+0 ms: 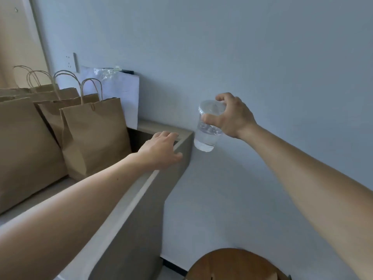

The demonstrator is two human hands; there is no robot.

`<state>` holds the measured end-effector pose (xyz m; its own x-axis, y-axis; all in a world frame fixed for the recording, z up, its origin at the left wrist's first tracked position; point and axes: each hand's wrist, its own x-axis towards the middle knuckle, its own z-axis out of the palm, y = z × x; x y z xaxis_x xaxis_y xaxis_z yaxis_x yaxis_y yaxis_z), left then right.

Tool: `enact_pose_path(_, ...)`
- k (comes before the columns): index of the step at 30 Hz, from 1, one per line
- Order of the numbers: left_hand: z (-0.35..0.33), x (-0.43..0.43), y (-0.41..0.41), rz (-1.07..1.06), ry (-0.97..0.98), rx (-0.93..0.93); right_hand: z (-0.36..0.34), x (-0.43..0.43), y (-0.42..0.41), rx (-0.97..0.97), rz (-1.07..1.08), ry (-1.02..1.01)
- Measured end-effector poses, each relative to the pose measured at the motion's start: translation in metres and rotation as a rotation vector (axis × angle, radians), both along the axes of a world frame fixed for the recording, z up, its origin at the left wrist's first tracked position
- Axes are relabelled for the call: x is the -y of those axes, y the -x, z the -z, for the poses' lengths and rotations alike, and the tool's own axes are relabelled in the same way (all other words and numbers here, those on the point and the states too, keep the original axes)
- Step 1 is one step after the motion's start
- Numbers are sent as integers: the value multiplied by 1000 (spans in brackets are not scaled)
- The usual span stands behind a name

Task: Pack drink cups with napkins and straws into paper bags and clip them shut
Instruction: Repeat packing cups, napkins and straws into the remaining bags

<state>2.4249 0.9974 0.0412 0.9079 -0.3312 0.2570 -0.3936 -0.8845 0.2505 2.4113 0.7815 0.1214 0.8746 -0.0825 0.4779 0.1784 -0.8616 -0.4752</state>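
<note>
My right hand (232, 116) has its fingers wrapped over the lid and upper wall of a clear lidded drink cup (207, 128), carrying it in the air just right of the far corner of the grey ledge (181, 142), in front of the wall and touching nothing else. The liquid inside looks clear. My left hand (161, 148) rests palm-down on that corner with fingers spread loose and nothing in it. I judge this to be the carrying step: the cup is on its way to a bag, not yet in one. The next move calls for swinging it left over the ledge, keeping it upright, and lowering it through the mouth of the nearest kraft paper bag (94, 136), with my left hand free to hold that mouth open. Counting: one cup, and at least four paper bags with twisted handles standing on the surface to the left, perhaps five, since they overlap. A white sheet (121, 93) leans on the wall behind them. I can make out no napkins or clips; whether anything near the sheet is straws, I cannot tell.
</note>
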Motion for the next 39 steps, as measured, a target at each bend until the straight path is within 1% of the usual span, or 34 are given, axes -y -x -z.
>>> enact_pose_path(7,38,125,36,152,-70,-107,72,124,79,-177,152,6)
enact_pose_path(12,89,206,65,258,-113,-228,132,193,132,-290,248,-2)
enact_pose_path(17,150,264,89,289,-182,-354,194,237,169,-382,275,-43)
enact_pose_path(23,221,286,116,257,-271,-484,254,260,185,-449,245,-53)
enact_pose_path(26,246,287,131,222,-278,-561,276,263,186,-469,217,-61)
enact_pose_path(29,264,286,146,255,-288,-665,295,260,185,-494,191,-79)
enact_pose_path(31,276,284,154,293,-299,-792,304,257,184,-519,176,-96)
enact_pose_path(34,296,280,159,374,-387,-1067,316,254,185,-566,168,-111)
enact_pose_path(35,302,279,162,381,-414,-1118,319,253,187,-574,165,-109)
enact_pose_path(37,310,283,170,345,-434,-1100,321,253,189,-577,172,-111)
enact_pose_path(39,318,289,179,286,-427,-1001,321,254,192,-578,187,-120)
